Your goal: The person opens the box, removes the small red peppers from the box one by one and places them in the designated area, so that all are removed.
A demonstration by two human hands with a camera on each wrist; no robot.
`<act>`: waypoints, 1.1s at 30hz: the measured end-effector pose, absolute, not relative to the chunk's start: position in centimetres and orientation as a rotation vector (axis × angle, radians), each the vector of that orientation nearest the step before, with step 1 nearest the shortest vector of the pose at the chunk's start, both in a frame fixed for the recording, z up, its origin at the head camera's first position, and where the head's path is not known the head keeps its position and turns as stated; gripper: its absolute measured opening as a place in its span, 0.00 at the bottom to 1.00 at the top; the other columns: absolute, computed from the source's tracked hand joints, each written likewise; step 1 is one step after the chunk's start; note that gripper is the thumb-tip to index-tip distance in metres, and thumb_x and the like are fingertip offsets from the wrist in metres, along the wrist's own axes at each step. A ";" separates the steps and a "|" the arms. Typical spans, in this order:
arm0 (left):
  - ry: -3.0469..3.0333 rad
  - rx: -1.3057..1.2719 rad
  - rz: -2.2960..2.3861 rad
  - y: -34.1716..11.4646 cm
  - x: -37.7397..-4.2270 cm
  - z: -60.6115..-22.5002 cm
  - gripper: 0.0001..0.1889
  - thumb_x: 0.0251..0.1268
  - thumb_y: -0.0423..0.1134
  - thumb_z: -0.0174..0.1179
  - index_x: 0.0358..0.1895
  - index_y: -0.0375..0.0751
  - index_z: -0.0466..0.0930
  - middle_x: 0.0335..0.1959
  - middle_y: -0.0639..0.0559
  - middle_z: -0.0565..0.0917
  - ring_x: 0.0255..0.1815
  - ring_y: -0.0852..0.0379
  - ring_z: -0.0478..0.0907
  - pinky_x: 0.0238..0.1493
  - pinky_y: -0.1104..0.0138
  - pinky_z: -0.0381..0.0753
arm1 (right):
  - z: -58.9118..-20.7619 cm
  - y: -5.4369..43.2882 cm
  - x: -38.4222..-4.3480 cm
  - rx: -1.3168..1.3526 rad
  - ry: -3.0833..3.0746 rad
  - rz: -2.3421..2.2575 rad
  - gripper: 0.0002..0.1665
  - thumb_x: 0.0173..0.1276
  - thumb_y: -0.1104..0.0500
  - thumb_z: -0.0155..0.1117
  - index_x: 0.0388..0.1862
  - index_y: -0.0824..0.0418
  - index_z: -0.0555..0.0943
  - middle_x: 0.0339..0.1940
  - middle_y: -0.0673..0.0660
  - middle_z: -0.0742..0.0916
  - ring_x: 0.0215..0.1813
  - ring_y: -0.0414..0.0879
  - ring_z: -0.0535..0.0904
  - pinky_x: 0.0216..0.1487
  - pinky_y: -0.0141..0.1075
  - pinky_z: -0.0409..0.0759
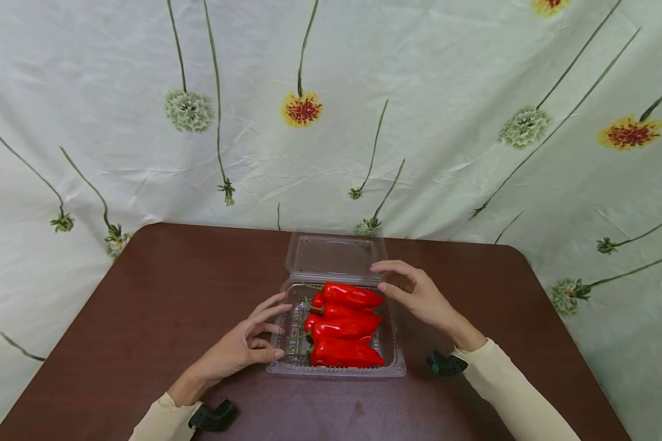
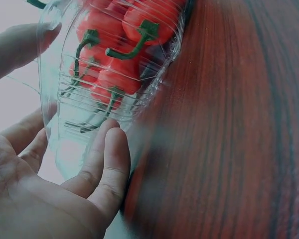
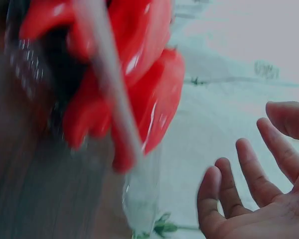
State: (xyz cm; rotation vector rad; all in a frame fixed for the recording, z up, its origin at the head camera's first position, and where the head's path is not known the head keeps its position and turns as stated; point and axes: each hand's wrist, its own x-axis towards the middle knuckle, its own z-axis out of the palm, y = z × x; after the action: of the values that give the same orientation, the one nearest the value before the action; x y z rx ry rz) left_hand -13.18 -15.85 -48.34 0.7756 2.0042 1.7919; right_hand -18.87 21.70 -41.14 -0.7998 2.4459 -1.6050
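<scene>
A clear plastic clamshell box [image 1: 394,369] lies on the table with its lid [image 1: 336,257] folded back toward the far edge. Several red peppers [image 1: 344,329] fill its middle and right side, green stems pointing left. My left hand [image 1: 228,350] is spread along the box's left wall, thumb near the front corner; in the left wrist view its fingertips [image 2: 116,142] are at the clear side below the stems [image 2: 134,50]. By the right rim near the hinge, my right hand [image 1: 419,299] has loosely bent fingers, and the right wrist view shows nothing in its palm [image 3: 274,219].
The dark brown table [image 1: 187,282] stretches around the box on both sides. Behind its far edge hangs a pale cloth [image 1: 436,177] printed with flowers. Dark bands [image 1: 212,416] are worn on the wrists over cream sleeves.
</scene>
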 end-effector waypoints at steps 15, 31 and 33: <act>1.996 0.768 1.793 -15.8 -13.1 -48.3 0.39 0.67 0.29 0.63 0.79 0.36 0.54 0.83 0.46 0.40 0.62 0.47 0.73 0.45 0.64 0.82 | -41.6 18.5 -14.8 -1.007 2.197 -1.499 0.18 0.70 0.63 0.66 0.58 0.63 0.81 0.63 0.59 0.82 0.63 0.51 0.75 0.53 0.41 0.82; 1.992 0.761 1.793 -15.8 -13.1 -48.4 0.39 0.67 0.28 0.63 0.79 0.36 0.54 0.83 0.46 0.40 0.62 0.45 0.74 0.46 0.63 0.82 | -42.9 16.2 -12.9 -1.053 2.223 -1.361 0.16 0.71 0.54 0.67 0.57 0.50 0.84 0.64 0.50 0.82 0.69 0.45 0.73 0.71 0.48 0.69; 1.992 0.755 1.792 -15.7 -13.1 -48.5 0.39 0.67 0.28 0.63 0.79 0.37 0.55 0.83 0.47 0.40 0.62 0.45 0.74 0.46 0.63 0.82 | -43.1 16.1 -12.8 -1.078 2.258 -1.332 0.16 0.71 0.54 0.67 0.56 0.49 0.84 0.64 0.49 0.82 0.68 0.45 0.73 0.71 0.48 0.67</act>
State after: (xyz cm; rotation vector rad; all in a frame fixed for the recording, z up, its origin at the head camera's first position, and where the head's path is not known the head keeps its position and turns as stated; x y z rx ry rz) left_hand -13.07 -15.74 -48.48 0.7551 1.9917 1.7924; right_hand -12.80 16.08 -43.06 -1.0775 2.2578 -1.3320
